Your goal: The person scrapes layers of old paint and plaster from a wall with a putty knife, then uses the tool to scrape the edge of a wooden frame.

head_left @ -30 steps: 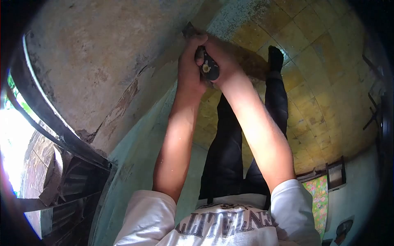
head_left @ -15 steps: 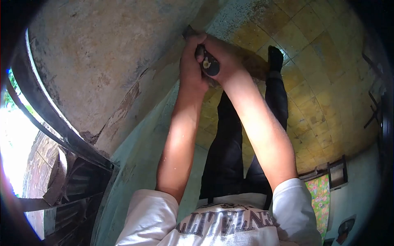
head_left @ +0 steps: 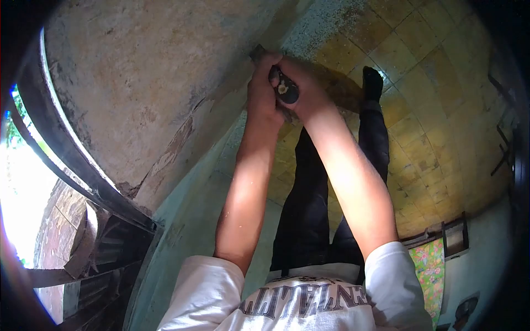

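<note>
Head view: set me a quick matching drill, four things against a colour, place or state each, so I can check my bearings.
Things:
1. tool handle
2. floor tiles
3. window frame
4. cloth

Matches:
A. flowered, at the lower right
B. yellow and worn
C. gripped by the left hand and the right hand
D. dark, curving along the left side

Pairs: 1-C, 2-B, 3-D, 4-A.
</note>
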